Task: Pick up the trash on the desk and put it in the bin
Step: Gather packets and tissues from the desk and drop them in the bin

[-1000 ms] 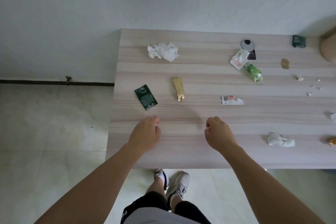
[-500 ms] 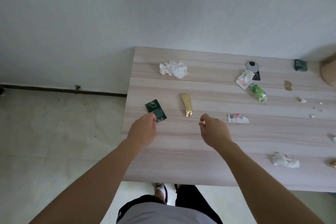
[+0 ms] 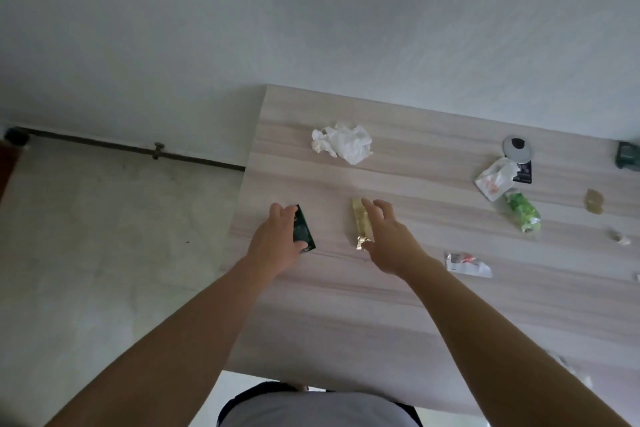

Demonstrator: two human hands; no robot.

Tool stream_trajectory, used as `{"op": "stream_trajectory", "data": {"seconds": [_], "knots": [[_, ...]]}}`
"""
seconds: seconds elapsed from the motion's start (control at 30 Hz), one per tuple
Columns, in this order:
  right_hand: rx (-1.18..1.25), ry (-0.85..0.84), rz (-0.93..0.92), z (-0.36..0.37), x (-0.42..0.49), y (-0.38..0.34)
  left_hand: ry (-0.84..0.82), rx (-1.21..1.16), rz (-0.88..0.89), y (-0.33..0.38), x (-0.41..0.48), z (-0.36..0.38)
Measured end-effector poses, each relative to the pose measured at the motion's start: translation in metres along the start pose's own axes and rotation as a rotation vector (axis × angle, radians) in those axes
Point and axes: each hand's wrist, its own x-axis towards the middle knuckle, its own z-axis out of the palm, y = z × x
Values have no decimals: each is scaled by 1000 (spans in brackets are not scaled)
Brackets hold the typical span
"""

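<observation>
Desk [image 3: 346,322], pale wood: trash all uncollected. Green packet [image 3: 303,229], just left of gold wrapper [image 3: 360,220], partly covered by spread left hand [image 3: 277,243]. Spread right hand [image 3: 391,241] just right of wrapper. Bin unseen; nothing judged binned.

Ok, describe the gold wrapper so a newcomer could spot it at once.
On the desk, near its left end, the gold wrapper lies by the right hand. It is a narrow, shiny gold strip; the packet left of it is dark green, the tissue beyond crumpled white.

A pale wood desk [image 3: 346,322] bears a crumpled tissue [image 3: 343,144], a green packet [image 3: 304,230], a gold wrapper [image 3: 360,224] and a white wrapper [image 3: 467,265].
</observation>
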Motion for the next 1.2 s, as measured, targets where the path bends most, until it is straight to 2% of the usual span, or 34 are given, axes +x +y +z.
{"op": "stream_trajectory", "data": {"seconds": [0.2, 0.7, 1.2], "knots": [[-32, -103, -44, -1, 32, 4, -56, -147, -42, -1, 22, -1], [-40, -89, -30, 3, 41, 4, -14, -19, 77, 9, 32, 11], [182, 0, 182, -20, 20, 0, 21, 4, 28, 30, 18, -8]]}}
